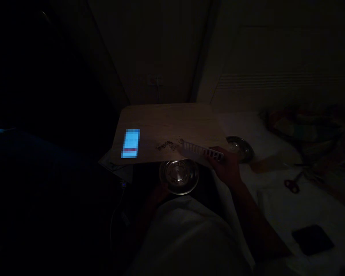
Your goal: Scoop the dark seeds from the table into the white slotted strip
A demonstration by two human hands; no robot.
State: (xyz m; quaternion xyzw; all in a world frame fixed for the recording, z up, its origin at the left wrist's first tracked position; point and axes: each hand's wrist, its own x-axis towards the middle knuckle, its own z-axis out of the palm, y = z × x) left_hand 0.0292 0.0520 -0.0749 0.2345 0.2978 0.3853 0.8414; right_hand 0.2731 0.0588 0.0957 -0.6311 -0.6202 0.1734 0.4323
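The scene is very dark. My right hand (227, 166) is closed round a white slotted plastic piece (202, 150) that lies across the near edge of a small wooden table (166, 122). Its far end touches a small pile of dark crumbs (168, 145). My left hand (158, 191) holds a steel bowl (178, 176) from below, just under the table's front edge; its fingers are barely visible.
A lit phone screen (130, 143) lies on the table's left side. A second steel bowl (240, 147) sits on the white bed to the right. Red-handled scissors (293, 184) and a dark flat object (312, 239) lie further right. A cable (117, 207) hangs at left.
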